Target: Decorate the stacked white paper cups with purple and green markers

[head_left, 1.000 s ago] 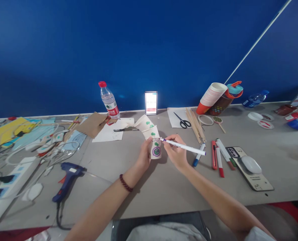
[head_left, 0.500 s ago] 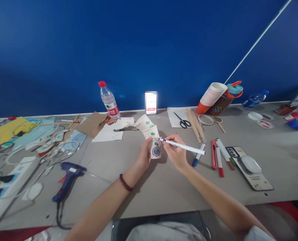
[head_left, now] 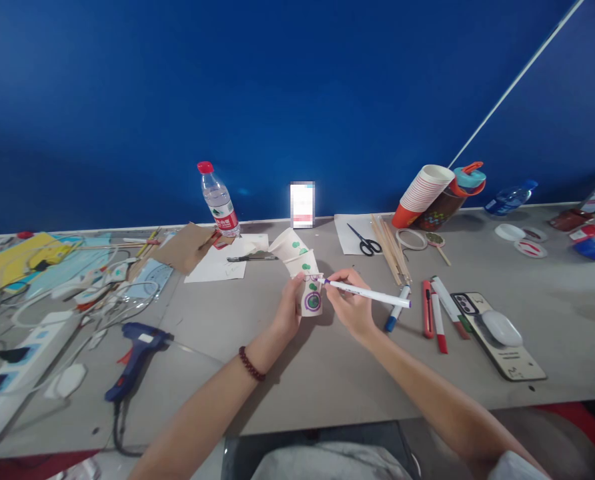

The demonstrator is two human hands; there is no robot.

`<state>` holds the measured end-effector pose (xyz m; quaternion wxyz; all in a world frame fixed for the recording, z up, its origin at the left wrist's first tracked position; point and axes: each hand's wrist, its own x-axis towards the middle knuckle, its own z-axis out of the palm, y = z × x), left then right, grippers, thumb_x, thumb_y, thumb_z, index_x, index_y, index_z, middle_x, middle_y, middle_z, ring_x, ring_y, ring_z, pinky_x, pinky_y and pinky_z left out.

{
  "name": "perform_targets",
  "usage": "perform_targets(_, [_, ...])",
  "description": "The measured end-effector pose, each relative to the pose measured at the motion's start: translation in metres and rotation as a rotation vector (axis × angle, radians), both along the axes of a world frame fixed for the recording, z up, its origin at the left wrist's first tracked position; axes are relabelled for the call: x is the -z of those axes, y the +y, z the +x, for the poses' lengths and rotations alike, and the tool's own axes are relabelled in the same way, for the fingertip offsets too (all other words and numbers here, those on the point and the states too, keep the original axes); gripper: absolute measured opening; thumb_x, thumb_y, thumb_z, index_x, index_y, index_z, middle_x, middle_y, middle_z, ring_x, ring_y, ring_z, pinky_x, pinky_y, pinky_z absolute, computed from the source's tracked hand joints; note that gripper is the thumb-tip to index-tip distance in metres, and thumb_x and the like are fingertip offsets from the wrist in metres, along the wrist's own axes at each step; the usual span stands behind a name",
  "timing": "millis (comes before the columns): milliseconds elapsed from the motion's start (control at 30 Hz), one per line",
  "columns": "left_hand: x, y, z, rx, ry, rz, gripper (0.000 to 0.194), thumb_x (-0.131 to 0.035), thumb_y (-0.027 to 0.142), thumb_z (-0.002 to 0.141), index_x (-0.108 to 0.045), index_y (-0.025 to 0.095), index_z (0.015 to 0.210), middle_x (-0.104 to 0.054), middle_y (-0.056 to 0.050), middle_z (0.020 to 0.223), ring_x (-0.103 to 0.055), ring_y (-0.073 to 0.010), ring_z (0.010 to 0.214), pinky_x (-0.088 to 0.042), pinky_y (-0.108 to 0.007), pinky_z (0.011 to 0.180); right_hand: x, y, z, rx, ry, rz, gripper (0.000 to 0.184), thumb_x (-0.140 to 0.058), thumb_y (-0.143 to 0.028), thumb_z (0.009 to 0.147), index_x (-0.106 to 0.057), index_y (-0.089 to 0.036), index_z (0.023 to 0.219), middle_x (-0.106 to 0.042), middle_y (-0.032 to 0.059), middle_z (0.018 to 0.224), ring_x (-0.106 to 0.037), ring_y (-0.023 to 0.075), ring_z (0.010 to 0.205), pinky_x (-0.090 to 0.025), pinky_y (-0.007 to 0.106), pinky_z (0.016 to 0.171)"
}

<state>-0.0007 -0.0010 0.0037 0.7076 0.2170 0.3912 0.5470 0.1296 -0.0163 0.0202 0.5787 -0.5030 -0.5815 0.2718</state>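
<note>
At six o'clock, nearest the body, pale clothing [head_left: 327, 461] shows below the edge of the grey bench [head_left: 317, 383], the clock face being centred on the patterned paper piece [head_left: 311, 308] in front of the person. Between seven and eight, a dark beaded bracelet [head_left: 251, 365] circles the left wrist. Between eight and nine lies a blue glue gun [head_left: 136, 351], with a white power strip [head_left: 31, 365] farther out that way. Just past three, a phone [head_left: 520, 365] lies back up, a white mouse [head_left: 500, 328] resting on it. Closer in, around three, are a red cutter [head_left: 428, 313] and a blue-capped marker [head_left: 396, 310].

At the hub, the paper piece bears green blots and a purple ring. The left hand [head_left: 287, 309], at nine, has its grip pinched narrow on the paper's edge. The right hand [head_left: 351, 305], at three, has its grip closed around a white marker [head_left: 370, 293]; the purple tip is at the paper's upper part, though contact is too small to tell.

Beyond, at ten, a black pen [head_left: 252, 259] lies partly over white paper [head_left: 212, 268]. Wooden sticks [head_left: 390, 250] lie at two, and black scissors [head_left: 367, 245] between one and two. Farther back, a red-capped bottle [head_left: 219, 200] stands between ten and eleven, a blurred lit screen [head_left: 302, 205] at twelve, and stacked paper cups [head_left: 422, 193] between one and two, before the blue wall [head_left: 297, 87].
</note>
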Motion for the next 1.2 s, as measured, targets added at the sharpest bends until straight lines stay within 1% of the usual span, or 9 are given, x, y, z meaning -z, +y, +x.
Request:
perform_targets(267, [0.0006,0.0006,0.0001,-0.008,-0.006,0.003,0.039,-0.072,0.047,0.074,-0.070,0.013,0.093,-0.073,-0.008,0.091,-0.068,-0.0202,0.082,-0.049,-0.030,0.078,0.0041,0.0020,0.0008,-0.016,0.110,-0.040,0.006,-0.063,-0.026,0.081,-0.058,-0.022,0.080,-0.060,-0.0001,0.072,-0.058,0.0154,0.067,-0.046,0.027,0.059])
perform_targets(467, [0.0000,0.0005,0.0005,-0.025,-0.011,-0.029,0.036,-0.073,0.045,0.073,-0.069,0.015,0.092,-0.073,-0.006,0.090,-0.067,-0.0192,0.082,-0.049,-0.029,0.077,0.0043,0.0020,0.0002,-0.014,0.071,-0.029,0.005,-0.064,-0.024,0.081,-0.059,-0.022,0.080,-0.061,-0.0002,0.074,-0.059,0.0152,0.068,-0.047,0.028,0.062])
perform_targets(733, [-0.0004,0.0002,0.0000,-0.021,-0.011,-0.009,0.035,-0.072,0.044,0.075,-0.069,0.015,0.093,-0.073,-0.007,0.090,-0.067,-0.0204,0.082,-0.049,-0.029,0.077,0.0072,0.0027,0.0002,-0.010,0.060,-0.011,0.005,-0.064,-0.025,0.081,-0.060,-0.022,0.081,-0.063,0.0006,0.077,-0.061,0.0160,0.070,-0.049,0.029,0.065])
perform_targets(867, [-0.0011,0.0000,0.0007,-0.026,-0.022,-0.013,0.033,-0.072,0.043,0.075,-0.069,0.015,0.092,-0.073,-0.007,0.089,-0.067,-0.0200,0.081,-0.049,-0.029,0.076,0.0058,0.0030,-0.0004,-0.009,0.051,0.005,0.005,-0.064,-0.025,0.081,-0.060,-0.022,0.081,-0.063,0.0005,0.076,-0.061,0.0162,0.070,-0.050,0.030,0.065])
perform_targets(1000, [-0.0003,-0.0003,0.0009,-0.022,-0.018,-0.018,0.034,-0.072,0.044,0.075,-0.069,0.015,0.093,-0.073,-0.007,0.090,-0.067,-0.0203,0.082,-0.049,-0.030,0.076,0.0027,0.0027,-0.0001,-0.004,0.026,0.017,0.005,-0.064,-0.025,0.080,-0.060,-0.022,0.081,-0.064,0.0009,0.076,-0.061,0.0166,0.070,-0.050,0.031,0.064])
perform_targets(1200, [0.0018,0.0004,-0.0003,-0.010,-0.016,-0.006,0.039,-0.073,0.045,0.074,-0.070,0.013,0.095,-0.073,-0.009,0.093,-0.068,-0.0212,0.085,-0.049,-0.030,0.079,0.0013,0.0008,0.0005,-0.016,0.013,-0.006,0.004,-0.064,-0.022,0.080,-0.060,-0.022,0.079,-0.063,-0.0002,0.075,-0.060,0.0157,0.068,-0.049,0.029,0.064])
